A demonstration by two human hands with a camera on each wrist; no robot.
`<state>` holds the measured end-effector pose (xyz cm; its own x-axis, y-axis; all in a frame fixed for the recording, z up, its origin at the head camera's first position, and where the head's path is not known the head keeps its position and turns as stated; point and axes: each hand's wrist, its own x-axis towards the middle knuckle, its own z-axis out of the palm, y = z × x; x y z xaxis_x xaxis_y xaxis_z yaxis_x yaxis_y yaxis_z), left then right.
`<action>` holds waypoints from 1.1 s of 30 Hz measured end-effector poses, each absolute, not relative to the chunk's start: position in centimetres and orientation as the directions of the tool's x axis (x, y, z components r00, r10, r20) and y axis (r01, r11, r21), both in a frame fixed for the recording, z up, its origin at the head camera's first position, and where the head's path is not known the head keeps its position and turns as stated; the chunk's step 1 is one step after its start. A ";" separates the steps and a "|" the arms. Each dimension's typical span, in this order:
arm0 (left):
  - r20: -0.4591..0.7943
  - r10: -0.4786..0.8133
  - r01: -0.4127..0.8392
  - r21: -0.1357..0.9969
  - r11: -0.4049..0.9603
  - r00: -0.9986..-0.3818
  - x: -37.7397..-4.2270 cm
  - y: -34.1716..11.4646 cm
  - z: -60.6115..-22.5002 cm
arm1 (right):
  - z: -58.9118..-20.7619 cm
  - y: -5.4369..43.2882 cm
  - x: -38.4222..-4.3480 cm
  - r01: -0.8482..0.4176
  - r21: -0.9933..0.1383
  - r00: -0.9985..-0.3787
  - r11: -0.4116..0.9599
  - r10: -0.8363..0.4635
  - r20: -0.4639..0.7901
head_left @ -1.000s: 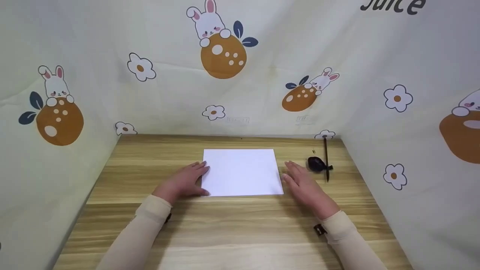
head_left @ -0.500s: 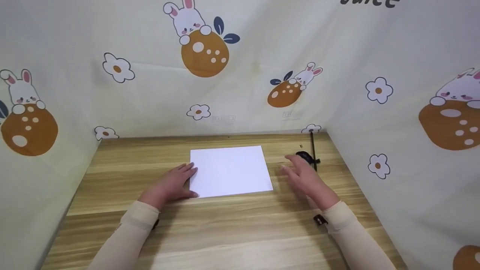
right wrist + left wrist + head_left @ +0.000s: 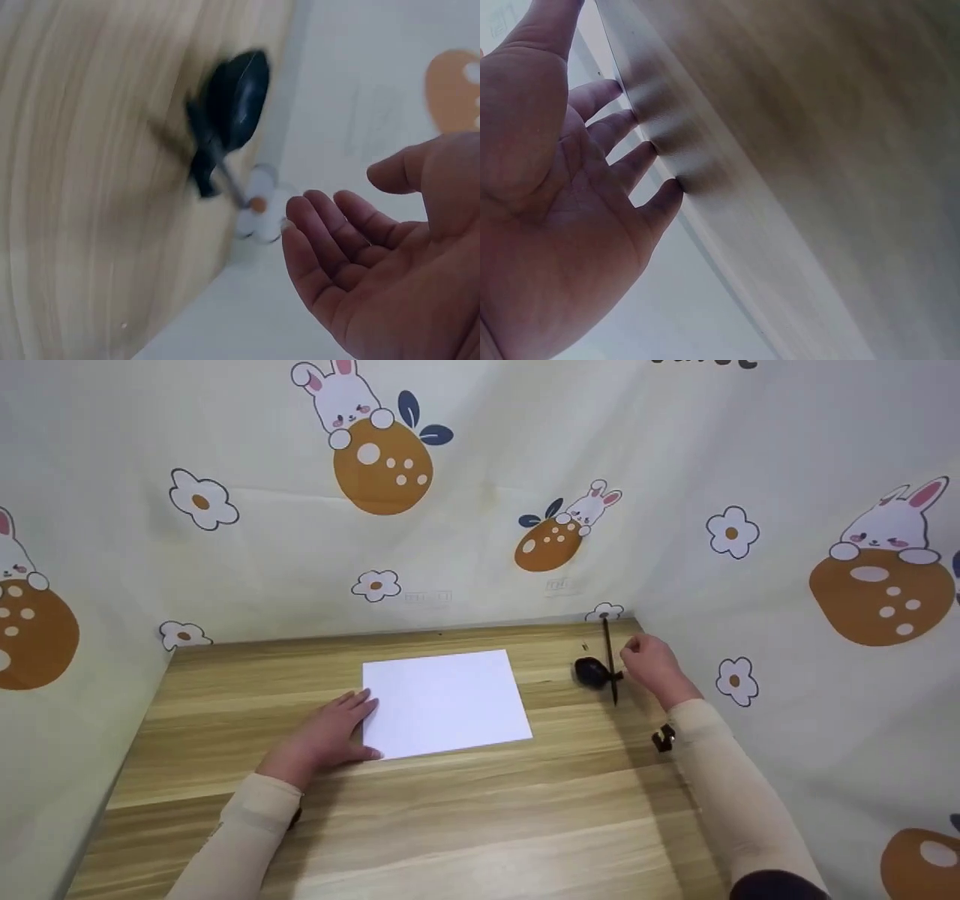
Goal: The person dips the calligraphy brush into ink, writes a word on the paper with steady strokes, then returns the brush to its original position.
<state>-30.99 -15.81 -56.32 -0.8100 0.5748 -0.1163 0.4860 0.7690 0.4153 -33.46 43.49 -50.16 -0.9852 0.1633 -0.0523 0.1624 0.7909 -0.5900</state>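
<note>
A white sheet of paper point(image 3: 446, 705) lies flat on the wooden table. My left hand point(image 3: 330, 735) rests on its left edge, fingers spread, thumb near the front corner; the left wrist view shows the fingertips point(image 3: 667, 191) touching down along an edge. To the right, a thin dark pencil-like stick point(image 3: 610, 649) lies across the narrow end of a rounded black object point(image 3: 590, 672). Just right of the stick is my right hand point(image 3: 654, 664), holding nothing. In the right wrist view its fingers point(image 3: 300, 262) are loosely bent and the thumb stands apart from them.
A pale cloth point(image 3: 262, 562) printed with rabbits, oranges and flowers hangs behind the table point(image 3: 420, 817) and along both sides. A tiny dark speck point(image 3: 585, 646) lies on the table behind the black object.
My right hand has moved from beside the paper, over the black object, to the right side of the stick. The left hand stays on the paper. The head view has shifted right.
</note>
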 end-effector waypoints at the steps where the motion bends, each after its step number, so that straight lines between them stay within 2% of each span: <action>1: -0.121 0.570 0.479 0.418 0.772 -0.813 -30.9 -16.0 -56.4 | -50.3 43.9 -34.0 0.171 -0.582 -0.985 0.795 0.154 -0.079; 7: -0.130 0.565 0.471 0.417 0.777 -0.815 -30.8 -16.2 -56.5 | -51.4 45.6 -36.4 0.219 -0.525 -0.972 0.823 0.136 -0.192; 18: -0.135 0.562 0.471 0.408 0.782 -0.816 -31.1 -15.8 -56.2 | -52.4 45.6 -38.2 0.211 -0.423 -0.965 0.881 0.120 -0.233; 25: -0.139 0.556 0.467 0.399 0.789 -0.820 -31.1 -15.8 -56.6 | -53.7 45.9 -39.6 0.220 -0.411 -0.958 0.885 0.118 -0.260; 33: -0.143 0.549 0.460 0.397 0.794 -0.824 -31.3 -15.9 -57.0 | -53.7 45.4 -39.4 0.267 -0.386 -0.945 0.883 0.161 -0.285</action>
<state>-31.31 -15.93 -57.04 -0.8238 0.5486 -0.1427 0.4602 0.7943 0.3967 -39.38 45.37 -53.72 -0.9448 0.1611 -0.2854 0.2671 0.8830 -0.3860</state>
